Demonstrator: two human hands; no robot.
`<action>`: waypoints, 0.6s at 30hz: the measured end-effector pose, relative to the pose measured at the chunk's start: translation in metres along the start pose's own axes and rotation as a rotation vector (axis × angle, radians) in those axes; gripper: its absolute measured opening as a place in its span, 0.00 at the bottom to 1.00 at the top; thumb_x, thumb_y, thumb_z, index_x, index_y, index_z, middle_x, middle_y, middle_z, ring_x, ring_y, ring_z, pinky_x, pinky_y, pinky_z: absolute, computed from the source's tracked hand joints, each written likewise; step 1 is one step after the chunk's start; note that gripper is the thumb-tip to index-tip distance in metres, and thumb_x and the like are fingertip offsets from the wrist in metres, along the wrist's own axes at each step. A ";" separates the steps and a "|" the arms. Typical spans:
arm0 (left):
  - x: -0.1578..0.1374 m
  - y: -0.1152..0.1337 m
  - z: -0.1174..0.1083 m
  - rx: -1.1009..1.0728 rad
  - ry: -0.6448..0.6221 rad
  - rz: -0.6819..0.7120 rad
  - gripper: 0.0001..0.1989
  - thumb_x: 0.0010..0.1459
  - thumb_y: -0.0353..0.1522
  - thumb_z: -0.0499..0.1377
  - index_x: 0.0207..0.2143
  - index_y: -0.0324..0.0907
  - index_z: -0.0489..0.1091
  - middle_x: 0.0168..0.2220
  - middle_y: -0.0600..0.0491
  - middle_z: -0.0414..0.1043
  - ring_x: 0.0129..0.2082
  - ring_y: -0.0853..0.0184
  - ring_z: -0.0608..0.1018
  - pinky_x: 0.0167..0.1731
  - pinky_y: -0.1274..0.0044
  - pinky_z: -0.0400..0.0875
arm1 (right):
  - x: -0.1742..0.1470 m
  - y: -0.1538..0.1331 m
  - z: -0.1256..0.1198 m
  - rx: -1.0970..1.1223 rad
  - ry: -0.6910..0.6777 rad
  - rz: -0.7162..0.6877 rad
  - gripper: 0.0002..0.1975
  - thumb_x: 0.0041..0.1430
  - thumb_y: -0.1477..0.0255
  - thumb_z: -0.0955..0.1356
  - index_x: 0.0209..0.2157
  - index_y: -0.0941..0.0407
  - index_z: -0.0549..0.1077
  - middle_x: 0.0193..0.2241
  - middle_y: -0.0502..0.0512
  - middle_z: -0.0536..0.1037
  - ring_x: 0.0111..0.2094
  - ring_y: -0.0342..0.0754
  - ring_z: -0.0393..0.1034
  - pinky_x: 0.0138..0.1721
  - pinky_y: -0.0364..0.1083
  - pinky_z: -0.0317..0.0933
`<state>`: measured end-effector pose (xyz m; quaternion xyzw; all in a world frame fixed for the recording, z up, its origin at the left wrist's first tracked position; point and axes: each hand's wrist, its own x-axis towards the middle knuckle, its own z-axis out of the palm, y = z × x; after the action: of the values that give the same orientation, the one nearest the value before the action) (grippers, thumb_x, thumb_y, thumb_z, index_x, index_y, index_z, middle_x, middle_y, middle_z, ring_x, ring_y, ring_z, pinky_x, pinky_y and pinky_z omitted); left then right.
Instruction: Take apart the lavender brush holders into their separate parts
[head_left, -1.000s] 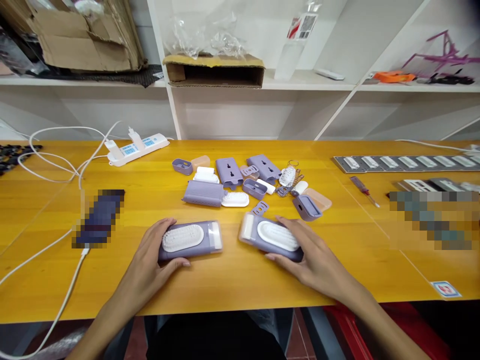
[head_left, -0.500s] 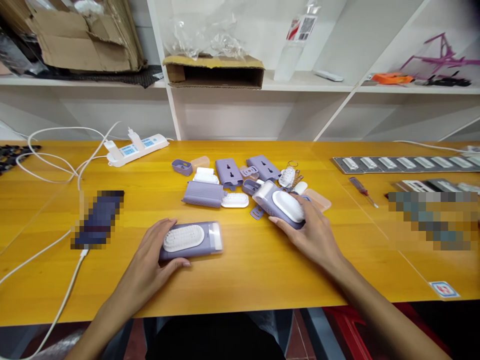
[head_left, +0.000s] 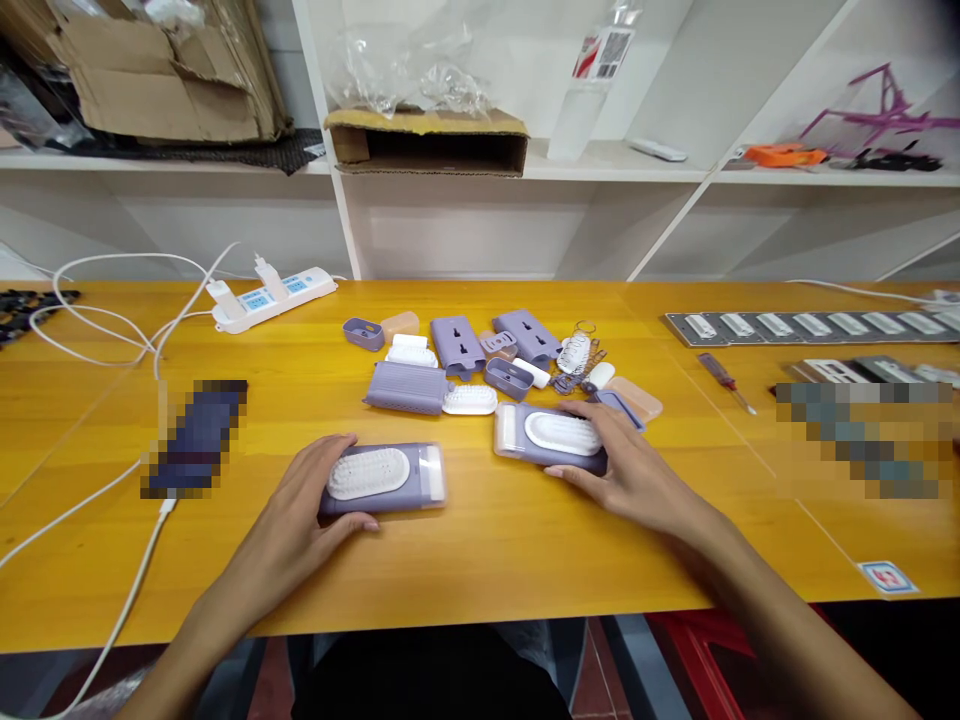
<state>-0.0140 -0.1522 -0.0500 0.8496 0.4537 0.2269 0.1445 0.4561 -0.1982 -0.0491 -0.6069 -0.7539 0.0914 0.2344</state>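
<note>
On the near left of the table, my left hand [head_left: 304, 505] grips the left end of a purple brush case [head_left: 401, 497]. An oval of white bristles faces up on it, and a clear cap covers a white part at its right end. A similar purple brush case [head_left: 517, 445] lies to the right, its clear-capped end pointing left. My right hand [head_left: 641, 470] is wrapped round its right end. Behind both cases are loose parts: a ribbed purple shell [head_left: 409, 388], a white bristle pad [head_left: 470, 400], a small purple cup [head_left: 510, 378] and coiled springs [head_left: 577, 380].
A phone [head_left: 199, 435] with a charging cable lies at left, below a white power strip [head_left: 276, 297]. To the right are a screwdriver [head_left: 726, 382] and a grey strip of white parts [head_left: 814, 328]. Shelves behind hold a cardboard box [head_left: 431, 150] and a bottle [head_left: 589, 95].
My right hand has brought its brush case down and toward me, turning it from a tilt to nearly level with the table's edge. My left hand and its case have barely moved.
</note>
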 end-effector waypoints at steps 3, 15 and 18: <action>0.007 0.000 -0.008 -0.014 -0.103 0.025 0.41 0.70 0.47 0.68 0.78 0.54 0.55 0.75 0.43 0.67 0.74 0.45 0.71 0.73 0.51 0.69 | 0.004 0.000 -0.006 0.002 -0.035 -0.011 0.41 0.70 0.48 0.72 0.76 0.47 0.58 0.70 0.68 0.73 0.69 0.74 0.71 0.66 0.73 0.69; 0.076 0.050 -0.044 -0.102 -0.075 0.181 0.42 0.63 0.49 0.73 0.73 0.50 0.63 0.70 0.42 0.73 0.68 0.47 0.77 0.68 0.57 0.72 | 0.051 -0.102 -0.016 0.290 -0.035 -0.231 0.36 0.70 0.52 0.76 0.73 0.43 0.65 0.69 0.60 0.77 0.69 0.68 0.74 0.66 0.69 0.73; 0.100 0.057 -0.051 -0.199 -0.043 0.118 0.42 0.60 0.53 0.74 0.70 0.48 0.69 0.64 0.44 0.79 0.59 0.50 0.82 0.60 0.63 0.77 | 0.073 -0.107 -0.004 0.379 -0.038 -0.200 0.43 0.62 0.47 0.79 0.72 0.46 0.67 0.69 0.63 0.76 0.68 0.70 0.74 0.66 0.71 0.71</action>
<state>0.0481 -0.0980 0.0447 0.8610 0.3748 0.2607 0.2240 0.3529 -0.1553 0.0171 -0.4721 -0.7840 0.2193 0.3382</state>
